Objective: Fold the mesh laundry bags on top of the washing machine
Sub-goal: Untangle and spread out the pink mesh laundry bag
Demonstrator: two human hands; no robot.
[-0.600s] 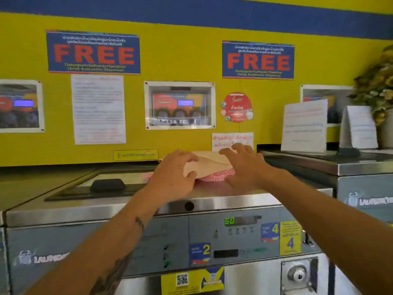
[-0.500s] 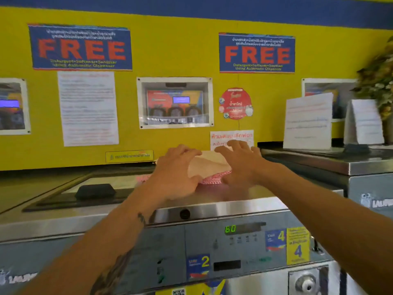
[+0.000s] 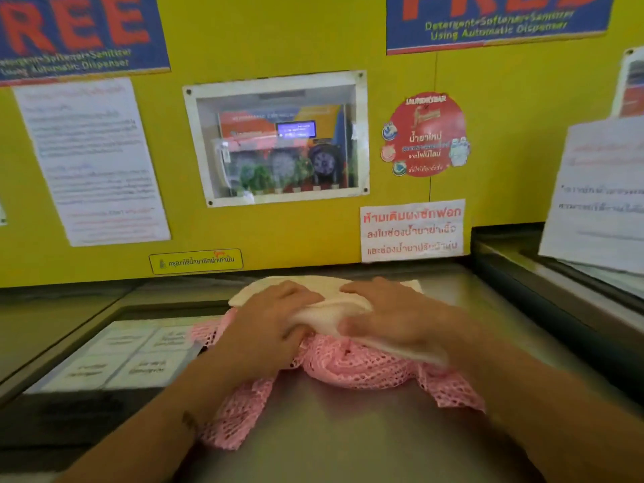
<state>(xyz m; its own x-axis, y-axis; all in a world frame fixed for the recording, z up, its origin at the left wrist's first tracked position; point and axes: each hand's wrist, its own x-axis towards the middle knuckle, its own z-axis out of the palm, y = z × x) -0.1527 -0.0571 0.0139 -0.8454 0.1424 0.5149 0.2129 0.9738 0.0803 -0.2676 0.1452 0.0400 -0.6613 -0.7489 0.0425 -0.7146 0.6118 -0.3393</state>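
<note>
A soft cream mesh laundry bag (image 3: 331, 308) is laid on a crumpled pink mesh laundry bag (image 3: 352, 369) full of little holes, on the shiny metal washing machine top (image 3: 348, 430). The cream bag is gripped by the left hand (image 3: 268, 329) and right hand (image 3: 393, 318).

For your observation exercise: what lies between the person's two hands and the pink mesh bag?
In the head view, a cream bag lies under the left hand and right hand, atop the pink mesh bag.

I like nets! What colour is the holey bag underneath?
Pink mesh bag, under the cream bag; the head view shows it.
</note>
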